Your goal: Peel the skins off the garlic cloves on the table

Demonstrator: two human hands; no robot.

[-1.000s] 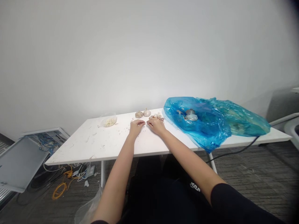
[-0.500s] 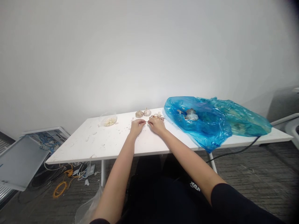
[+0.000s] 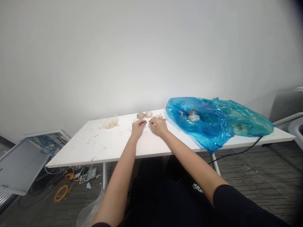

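Note:
Over the middle of the table, my left hand [image 3: 138,128] pinches a small garlic clove [image 3: 147,122] at its fingertips. My right hand [image 3: 159,126] faces it, thumb and fingers pinched at the clove's other side; the clove is tiny and mostly covered by fingers. Two whole garlic bulbs, a browner one [image 3: 140,115] and a paler one [image 3: 148,113], sit just behind my hands. Loose unpeeled garlic cloves [image 3: 161,116] lie beyond my right hand, which partly hides them. To the left stands a clear plastic bowl [image 3: 115,118] of peeled cloves [image 3: 110,123].
A blue plastic bag [image 3: 201,132] with garlic bulbs inside lies on the right of the white table [image 3: 78,146], next to a green-blue bag [image 3: 253,121]. Skin scraps dot the tabletop. Orange cables [image 3: 61,193] and an open floor panel [image 3: 19,167] are at lower left.
My fingers have shifted slightly around the clove, with the right fingertips drawn a little apart and repositioned. The view has moved very slightly; the bulbs, bowl and bags stay where they were.

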